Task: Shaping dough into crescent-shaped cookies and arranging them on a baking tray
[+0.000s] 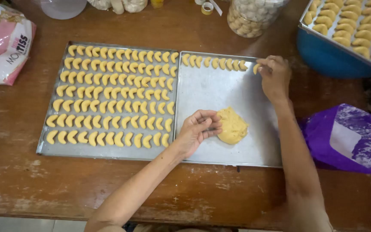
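Two metal baking trays lie side by side on a wooden table. The left tray is filled with rows of crescent-shaped dough pieces. The right tray has one row of crescents along its far edge and a yellow dough lump near its middle. My left hand pinches at the left side of the dough lump. My right hand holds a small dough crescent at the right end of the far row.
A pink and white bag lies at the far left. A purple bag sits right of the trays. A blue tub carries another tray of crescents. A clear jar stands at the back.
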